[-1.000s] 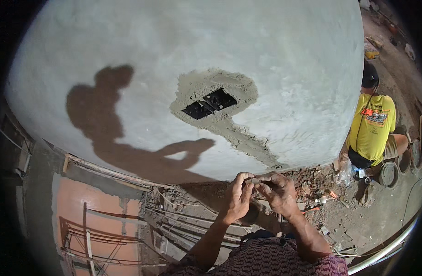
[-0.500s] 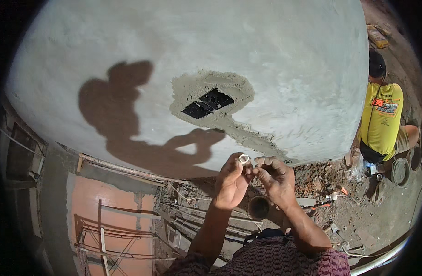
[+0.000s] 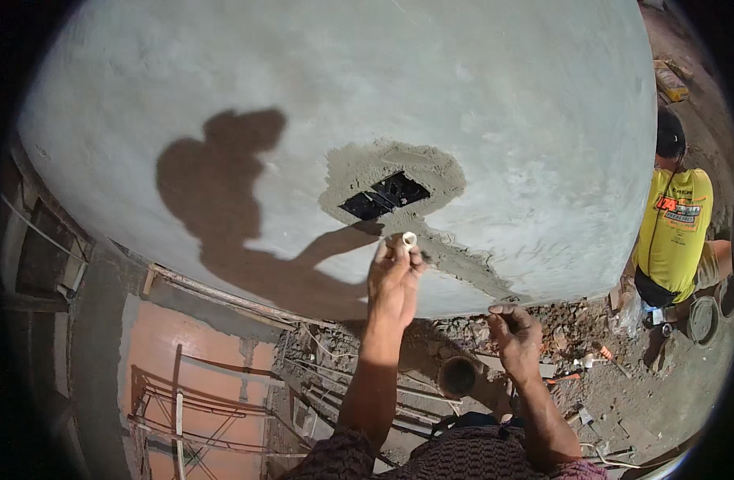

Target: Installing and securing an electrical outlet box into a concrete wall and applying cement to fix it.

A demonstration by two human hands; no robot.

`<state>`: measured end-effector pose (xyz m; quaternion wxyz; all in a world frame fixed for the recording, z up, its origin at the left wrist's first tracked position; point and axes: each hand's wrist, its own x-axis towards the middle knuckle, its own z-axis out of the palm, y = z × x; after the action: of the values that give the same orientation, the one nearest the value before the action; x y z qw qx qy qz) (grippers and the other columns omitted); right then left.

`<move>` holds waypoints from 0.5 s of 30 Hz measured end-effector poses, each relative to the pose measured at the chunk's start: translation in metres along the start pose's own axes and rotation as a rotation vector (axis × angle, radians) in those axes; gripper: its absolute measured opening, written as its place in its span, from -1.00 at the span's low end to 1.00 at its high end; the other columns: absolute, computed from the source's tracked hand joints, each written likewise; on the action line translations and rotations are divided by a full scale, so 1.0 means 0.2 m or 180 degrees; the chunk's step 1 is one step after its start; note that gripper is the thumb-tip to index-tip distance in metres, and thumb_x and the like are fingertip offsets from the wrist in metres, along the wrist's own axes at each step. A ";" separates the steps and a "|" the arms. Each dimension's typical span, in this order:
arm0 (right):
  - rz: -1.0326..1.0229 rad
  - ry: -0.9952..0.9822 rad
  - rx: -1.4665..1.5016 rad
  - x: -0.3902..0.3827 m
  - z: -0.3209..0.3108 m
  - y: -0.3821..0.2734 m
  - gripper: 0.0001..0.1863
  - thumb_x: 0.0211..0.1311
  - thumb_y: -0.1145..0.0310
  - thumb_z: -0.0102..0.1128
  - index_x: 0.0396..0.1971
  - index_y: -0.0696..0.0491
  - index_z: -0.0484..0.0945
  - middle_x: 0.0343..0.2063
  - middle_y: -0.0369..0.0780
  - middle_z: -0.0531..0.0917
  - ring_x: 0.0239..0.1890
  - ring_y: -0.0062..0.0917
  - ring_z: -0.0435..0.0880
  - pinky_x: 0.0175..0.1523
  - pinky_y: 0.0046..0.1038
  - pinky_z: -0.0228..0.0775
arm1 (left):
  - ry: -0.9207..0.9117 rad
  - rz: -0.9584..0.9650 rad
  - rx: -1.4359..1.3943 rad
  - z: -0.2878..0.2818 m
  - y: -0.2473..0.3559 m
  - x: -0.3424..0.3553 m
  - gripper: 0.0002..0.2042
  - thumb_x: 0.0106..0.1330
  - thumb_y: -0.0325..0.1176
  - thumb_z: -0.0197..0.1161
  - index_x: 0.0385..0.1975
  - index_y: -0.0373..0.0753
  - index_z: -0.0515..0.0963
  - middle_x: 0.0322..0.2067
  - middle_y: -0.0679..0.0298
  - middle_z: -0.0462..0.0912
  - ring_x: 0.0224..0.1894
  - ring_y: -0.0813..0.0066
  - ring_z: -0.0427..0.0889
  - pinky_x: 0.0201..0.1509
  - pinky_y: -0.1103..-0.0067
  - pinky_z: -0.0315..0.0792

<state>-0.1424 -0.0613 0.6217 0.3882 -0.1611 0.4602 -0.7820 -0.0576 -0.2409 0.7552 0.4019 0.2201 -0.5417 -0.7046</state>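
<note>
My left hand (image 3: 392, 282) is raised in front of the grey plastered wall (image 3: 543, 160), its fingertips pinched round a short white tube-like ring (image 3: 409, 239) with its round opening showing. Just above it, a black double wall box (image 3: 402, 189) is set into the wall within a patch of rough mortar (image 3: 439, 164). A mortar-filled strip (image 3: 471, 268) slants from the box to the wall's lower edge. Lower and to the right, my right hand (image 3: 517, 340) is apart from the left, its fingers curled in a pinch; what they hold, if anything, cannot be made out.
A person in a yellow shirt (image 3: 677, 228) sits at the far right beside grey buckets (image 3: 704, 320). A round dark container (image 3: 457, 377) stands on rubble below my hands. An orange-handled tool (image 3: 605, 353) lies rightward. Poles and an orange surface (image 3: 199, 340) are at lower left.
My hands have come apart: the left has risen toward the box with the white ring, and the right has moved right and down. The view has shifted slightly.
</note>
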 end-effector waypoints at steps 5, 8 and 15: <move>0.0109 0.0145 0.0190 0.02 -0.08 0.12 -0.86 0.37 0.50 0.20 -0.19 0.26 0.62 -0.36 -0.27 0.68 -0.33 -0.69 0.57 -0.18 -0.60 0.43 | 0.0642 0.0536 0.0728 -0.08 0.07 0.20 -0.77 0.51 -0.28 0.18 0.04 -0.21 0.49 -0.20 0.36 0.52 -0.24 0.60 0.49 -0.11 0.60 0.44; 0.0161 0.0229 0.0112 0.04 -0.11 0.14 -0.85 0.36 0.50 0.19 -0.19 0.26 0.62 -0.37 -0.26 0.69 -0.37 -0.68 0.58 -0.25 -0.58 0.43 | 0.1053 0.0638 0.0981 -0.06 0.09 0.26 -0.76 0.51 -0.25 0.19 0.06 -0.17 0.51 -0.18 0.36 0.55 -0.21 0.58 0.50 -0.10 0.56 0.43; 0.0148 0.0474 -0.0226 0.09 -0.20 0.18 -0.82 0.35 0.43 0.21 -0.19 0.23 0.64 -0.50 -0.34 0.61 -0.49 -0.74 0.47 -0.40 -0.59 0.31 | 0.1485 0.0786 0.1706 -0.07 0.10 0.35 -0.81 0.53 -0.39 0.13 0.05 -0.24 0.51 -0.21 0.29 0.60 -0.40 0.62 0.58 -0.39 0.65 0.44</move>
<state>-0.1617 -0.0617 0.5681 0.3650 -0.1055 0.5188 -0.7658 -0.0812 -0.3082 0.7780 0.5247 0.4051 -0.6232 -0.4150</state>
